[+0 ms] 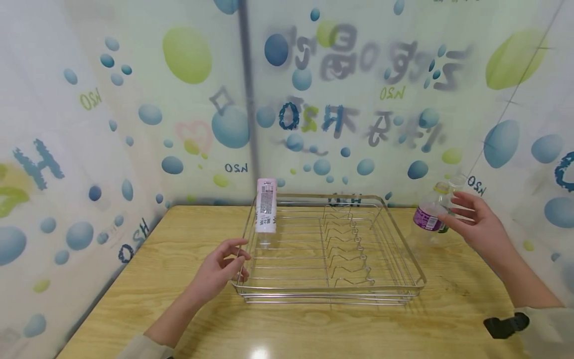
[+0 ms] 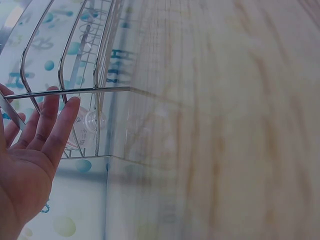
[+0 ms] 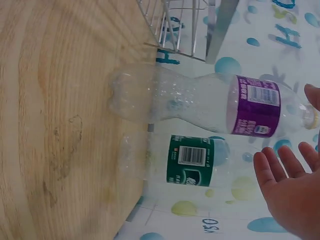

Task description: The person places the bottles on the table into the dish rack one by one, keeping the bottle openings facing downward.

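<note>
My left hand (image 1: 219,271) is at the left side of a wire dish rack (image 1: 329,288), its fingertips right at the metal rim and side wires. In the left wrist view its fingers (image 2: 47,122) are extended along the wires. Inside the rack, toward the back left, a bottle with a pink label (image 1: 266,207) stands neck down. On the right, my right hand (image 1: 482,229) is held beside a clear bottle with a purple label (image 3: 257,106), thumb and fingers spread apart on either side of its capped neck. Behind it stands a clear bottle with a green label (image 3: 190,160).
The wooden table (image 1: 287,329) carries the rack and bottles. A row of zigzag wire dividers (image 1: 350,244) runs through the rack's right half. A printed curtain (image 1: 314,99) with blue and green spots hangs behind and at both sides.
</note>
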### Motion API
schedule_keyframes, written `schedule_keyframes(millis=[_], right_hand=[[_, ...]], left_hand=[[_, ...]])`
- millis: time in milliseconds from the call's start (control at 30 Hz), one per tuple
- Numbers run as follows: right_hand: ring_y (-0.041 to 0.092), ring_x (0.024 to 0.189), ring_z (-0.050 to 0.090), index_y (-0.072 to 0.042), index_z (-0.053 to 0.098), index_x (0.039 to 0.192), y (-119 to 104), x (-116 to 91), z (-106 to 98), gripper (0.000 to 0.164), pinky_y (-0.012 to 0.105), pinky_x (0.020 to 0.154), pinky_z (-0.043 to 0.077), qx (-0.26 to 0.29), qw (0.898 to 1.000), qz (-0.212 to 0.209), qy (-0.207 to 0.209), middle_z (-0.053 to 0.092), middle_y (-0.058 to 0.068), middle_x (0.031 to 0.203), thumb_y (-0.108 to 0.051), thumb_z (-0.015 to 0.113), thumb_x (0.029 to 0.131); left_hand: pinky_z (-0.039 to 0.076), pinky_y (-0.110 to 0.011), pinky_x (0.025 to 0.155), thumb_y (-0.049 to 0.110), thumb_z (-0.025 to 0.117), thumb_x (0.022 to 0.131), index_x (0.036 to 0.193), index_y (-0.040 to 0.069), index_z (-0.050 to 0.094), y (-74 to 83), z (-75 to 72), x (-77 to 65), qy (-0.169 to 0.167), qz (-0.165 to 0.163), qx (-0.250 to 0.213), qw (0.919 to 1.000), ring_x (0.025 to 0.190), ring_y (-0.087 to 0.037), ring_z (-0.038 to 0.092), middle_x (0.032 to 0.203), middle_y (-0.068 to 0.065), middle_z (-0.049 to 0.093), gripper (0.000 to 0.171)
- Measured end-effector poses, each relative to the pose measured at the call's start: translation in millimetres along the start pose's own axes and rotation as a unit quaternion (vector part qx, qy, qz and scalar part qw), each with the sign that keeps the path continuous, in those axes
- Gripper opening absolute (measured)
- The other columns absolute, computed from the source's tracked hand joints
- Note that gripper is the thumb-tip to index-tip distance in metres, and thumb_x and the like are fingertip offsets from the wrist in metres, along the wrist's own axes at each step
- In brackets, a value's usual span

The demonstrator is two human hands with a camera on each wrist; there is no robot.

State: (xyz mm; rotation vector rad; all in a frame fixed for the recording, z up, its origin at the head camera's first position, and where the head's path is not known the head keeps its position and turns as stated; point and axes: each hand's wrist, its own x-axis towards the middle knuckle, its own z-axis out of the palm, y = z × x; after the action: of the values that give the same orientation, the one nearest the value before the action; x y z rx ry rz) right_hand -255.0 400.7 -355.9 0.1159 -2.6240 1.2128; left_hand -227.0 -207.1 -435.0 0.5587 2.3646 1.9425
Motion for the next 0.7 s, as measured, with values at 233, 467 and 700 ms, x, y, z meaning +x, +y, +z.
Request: schedule_keyframes(millis=[233, 467, 700], right_hand=[[0.066, 0.145, 0.037, 0.001, 0.004, 0.174, -1, 8, 15, 0.097, -0.001, 0.076, 0.044, 0.024, 1.000, 0.002, -0.018, 0.024, 0.043, 0.169, -0.035, 0.068, 0.110], [0.063, 0.143, 0.042, 0.007, -0.002, 0.171, 9, 10, 28, 0.101, 0.000, 0.076, 0.045, 0.015, 0.999, 0.016, -0.033, 0.026, 0.046, 0.165, -0.032, 0.069, 0.110], [0.028, 0.121, 0.058, 0.009, 0.016, 0.166, 21, 5, 43, 0.087, 0.009, 0.078, 0.051, -0.016, 0.999, 0.002, -0.044, 0.047, 0.036, 0.150, -0.029, 0.070, 0.109]], left_hand=[[0.069, -0.036, 0.076, 0.007, 0.058, 0.112, 0.156, -0.004, 0.046, -1.1, -0.2, -0.8, 0.000, 0.001, -0.001, 1.0000, 0.086, -0.020, 0.077, 0.131, -0.038, 0.059, 0.047], [0.069, -0.037, 0.077, 0.008, 0.058, 0.113, 0.156, -0.004, 0.046, -1.4, -0.6, -0.8, -0.003, 0.006, -0.003, 1.0000, 0.086, -0.020, 0.077, 0.131, -0.038, 0.059, 0.047], [0.069, -0.037, 0.076, 0.008, 0.058, 0.113, 0.157, -0.005, 0.045, -1.2, -0.5, -0.9, -0.004, 0.005, -0.003, 1.0000, 0.086, -0.021, 0.077, 0.130, -0.038, 0.059, 0.048]])
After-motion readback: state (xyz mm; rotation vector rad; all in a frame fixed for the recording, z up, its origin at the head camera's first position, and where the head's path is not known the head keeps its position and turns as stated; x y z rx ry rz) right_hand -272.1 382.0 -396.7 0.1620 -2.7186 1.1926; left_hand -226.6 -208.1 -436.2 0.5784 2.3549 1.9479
